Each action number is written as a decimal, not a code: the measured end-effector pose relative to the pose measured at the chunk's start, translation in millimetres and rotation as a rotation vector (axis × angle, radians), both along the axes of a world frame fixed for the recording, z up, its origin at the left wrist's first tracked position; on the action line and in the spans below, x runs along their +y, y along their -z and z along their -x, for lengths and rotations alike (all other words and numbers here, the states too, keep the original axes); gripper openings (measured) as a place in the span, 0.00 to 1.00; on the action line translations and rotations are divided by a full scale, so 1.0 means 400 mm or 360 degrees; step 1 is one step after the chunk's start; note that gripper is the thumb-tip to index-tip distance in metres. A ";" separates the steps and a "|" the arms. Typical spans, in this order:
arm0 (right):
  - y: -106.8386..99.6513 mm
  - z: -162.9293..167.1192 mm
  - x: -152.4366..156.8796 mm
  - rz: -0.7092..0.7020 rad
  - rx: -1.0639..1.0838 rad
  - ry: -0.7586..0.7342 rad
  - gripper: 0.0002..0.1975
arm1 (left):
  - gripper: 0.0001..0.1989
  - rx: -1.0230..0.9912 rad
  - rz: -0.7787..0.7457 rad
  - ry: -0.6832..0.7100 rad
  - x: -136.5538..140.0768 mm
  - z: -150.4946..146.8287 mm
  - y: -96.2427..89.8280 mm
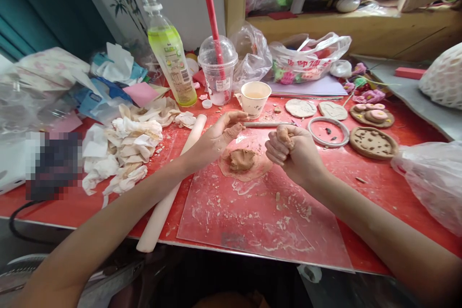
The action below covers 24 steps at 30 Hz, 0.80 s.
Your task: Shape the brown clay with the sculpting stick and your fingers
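Your left hand (224,131) was loosely spread, empty; your right hand (294,151) was fisted, any contents hidden. Lumpy clay (242,159) lay near both on the smeared, clear sheet (252,221). The paper cup (252,106) held pale liquid (257,92).

Drink bottle (172,65), one, clear, yellow-green contents. Plastic cup (212,79), one, domed lid, red straw (211,12) rising through it. Carrier bag (306,63), white with red lettering, stuffed, lilac paper sheets (306,88) showing in front. Tissues (135,142), crumpled, heaped on the table (378,183). Pink block (410,72), one, near white mesh netting (443,77). Plastic bag (435,175), one, translucent, near the same netting. Teal curtain (36,0), one, hanging beside a panel (195,5) printed with bamboo.
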State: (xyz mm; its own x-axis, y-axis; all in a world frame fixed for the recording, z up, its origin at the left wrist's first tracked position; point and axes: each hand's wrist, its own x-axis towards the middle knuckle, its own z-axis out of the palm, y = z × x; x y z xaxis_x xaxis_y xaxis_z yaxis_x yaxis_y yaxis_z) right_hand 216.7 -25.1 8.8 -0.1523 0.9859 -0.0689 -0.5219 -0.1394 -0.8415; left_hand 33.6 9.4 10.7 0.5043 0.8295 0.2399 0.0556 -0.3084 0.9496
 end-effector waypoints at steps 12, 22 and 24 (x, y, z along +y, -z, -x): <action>-0.028 0.022 -0.008 0.0028 0.0445 -0.0601 0.22 | 0.29 0.0481 -0.1130 -0.0112 -0.011 0.010 -0.006; 0.015 0.024 -0.009 0.0144 0.0492 -0.1080 0.41 | 0.10 0.0488 -0.1193 -0.0327 -0.018 0.015 -0.009; 0.015 0.020 -0.007 0.0165 0.0472 -0.1050 0.42 | 0.09 0.0384 -0.1058 -0.0482 -0.011 0.022 -0.015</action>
State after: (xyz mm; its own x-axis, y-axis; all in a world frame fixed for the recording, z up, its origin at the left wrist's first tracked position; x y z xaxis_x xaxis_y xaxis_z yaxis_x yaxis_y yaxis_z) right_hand 208.5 -28.1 2.6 -0.7391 0.6733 -0.0207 -0.5058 -0.5751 -0.6429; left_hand 24.7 4.9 16.6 0.3798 0.6597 0.6486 0.4105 -0.7484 0.5209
